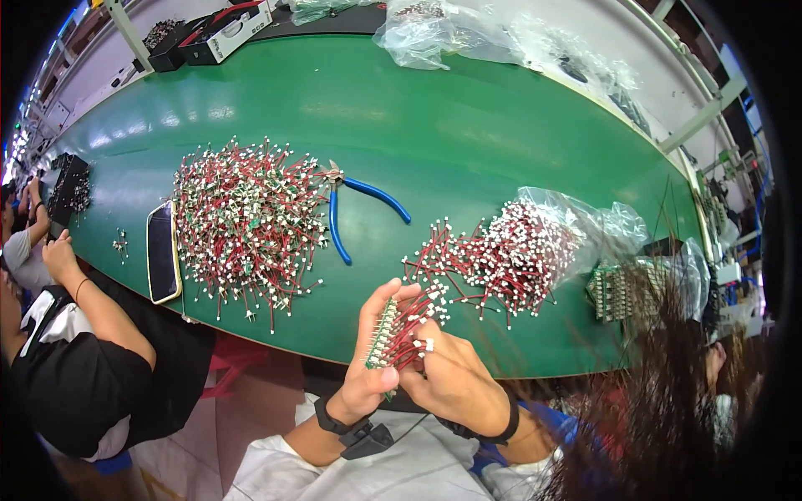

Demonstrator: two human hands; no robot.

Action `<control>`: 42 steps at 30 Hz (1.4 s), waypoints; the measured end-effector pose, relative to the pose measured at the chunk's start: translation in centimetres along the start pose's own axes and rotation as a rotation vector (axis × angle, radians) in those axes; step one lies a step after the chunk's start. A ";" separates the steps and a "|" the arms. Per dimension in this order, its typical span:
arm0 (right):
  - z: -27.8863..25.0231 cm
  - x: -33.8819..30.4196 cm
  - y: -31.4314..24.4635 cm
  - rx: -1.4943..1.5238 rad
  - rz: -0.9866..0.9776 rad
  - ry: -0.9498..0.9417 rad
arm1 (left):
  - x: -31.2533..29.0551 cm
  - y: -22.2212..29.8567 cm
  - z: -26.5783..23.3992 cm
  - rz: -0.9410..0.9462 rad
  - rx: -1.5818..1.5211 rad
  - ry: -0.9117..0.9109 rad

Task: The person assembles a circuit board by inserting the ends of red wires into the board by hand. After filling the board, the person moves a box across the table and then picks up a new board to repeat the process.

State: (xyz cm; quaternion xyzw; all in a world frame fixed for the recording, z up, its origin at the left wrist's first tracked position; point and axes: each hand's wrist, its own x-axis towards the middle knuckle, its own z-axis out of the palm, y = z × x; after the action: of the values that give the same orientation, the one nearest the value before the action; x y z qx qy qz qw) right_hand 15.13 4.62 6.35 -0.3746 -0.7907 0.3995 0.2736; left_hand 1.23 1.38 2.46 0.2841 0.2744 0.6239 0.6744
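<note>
My left hand [365,377] grips a narrow green circuit board panel [382,338] along its edges, held tilted above the table's near edge. A row of white connectors runs along the panel, and red wire leads with white plugs [428,305] stick out from it to the right. My right hand [459,380] is closed at the panel's right side, its fingertips pinching a red wire lead [413,351] near its white plug. Those fingertips are partly hidden. Just beyond my hands lies a loose heap of red wire leads [510,259], spilling from a clear plastic bag [576,221].
A large pile of small boards with red leads [251,221] covers the left-centre of the green table [376,108]. Blue-handled cutters [338,221] and a phone [163,250] flank it. Stacked board panels [622,292] lie right. A co-worker [83,351] sits left. Dark hair hangs lower right.
</note>
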 end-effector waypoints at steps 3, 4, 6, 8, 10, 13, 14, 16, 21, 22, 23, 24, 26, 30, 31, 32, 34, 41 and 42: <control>0.1 0.1 0.0 -0.052 -0.055 0.028 | 0.1 0.2 -0.6 -0.006 -0.036 -0.007; 0.2 0.0 0.2 -0.069 -0.083 0.075 | 0.1 0.2 -0.6 -0.024 -0.061 0.006; 0.5 -0.4 0.0 -0.096 -0.099 0.098 | -0.3 0.4 -0.1 -0.026 -0.087 0.017; 0.7 -0.6 0.1 -0.124 -0.107 0.124 | -0.3 0.2 -0.2 -0.011 -0.084 0.024; 1.0 -0.5 0.2 -0.165 -0.164 0.115 | -0.3 -0.2 -0.3 -0.004 -0.082 0.028; 1.2 -0.3 -0.1 -0.108 -0.136 0.147 | -0.2 -0.1 -0.4 0.016 -0.093 0.040; 1.6 -0.6 0.5 -0.118 -0.140 0.167 | -0.3 0.3 -0.2 0.011 -0.094 0.063; 0.6 -0.9 1.1 -0.105 -0.095 0.154 | -0.4 0.3 -0.4 0.013 -0.107 0.109; -4.7 -2.0 4.8 -0.467 -0.077 0.384 | -1.0 1.1 -2.0 0.095 -0.215 0.173; -5.7 -2.4 5.4 -0.501 -0.056 0.364 | -1.1 1.2 -2.0 0.093 -0.207 0.175; -6.4 -2.4 5.7 -0.534 -0.035 0.347 | -1.1 1.3 -1.9 0.091 -0.197 0.175; -6.6 -2.1 6.0 -0.538 -0.035 0.350 | -1.1 1.2 -1.9 0.092 -0.199 0.170; -6.9 -1.7 6.7 -0.532 -0.007 0.228 | -1.0 0.8 -2.0 0.106 -0.191 0.168; -6.9 -1.0 8.6 -0.578 -0.097 0.148 | -1.1 0.6 -2.2 0.122 -0.179 0.154; -7.0 -0.9 8.6 -0.580 -0.100 0.155 | -1.0 0.6 -2.2 0.124 -0.176 0.147; -7.0 -0.8 8.6 -0.491 -0.138 0.190 | -1.1 0.6 -2.2 0.127 -0.174 0.147; -7.1 -0.4 8.2 -0.403 -0.178 0.228 | -1.0 0.7 -2.2 0.120 -0.175 0.137; -7.2 1.9 6.5 -0.260 -0.331 0.364 | -0.9 0.8 -2.3 0.124 -0.160 0.136; -6.9 2.0 6.4 -0.185 -0.293 0.368 | -0.9 0.7 -2.3 0.129 -0.163 0.138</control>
State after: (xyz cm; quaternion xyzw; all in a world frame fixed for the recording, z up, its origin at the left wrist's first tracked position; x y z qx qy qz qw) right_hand 21.45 11.76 4.91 -0.3460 -0.8066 0.2064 0.4324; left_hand -0.97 0.61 1.40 0.2019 0.2495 0.7042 0.6333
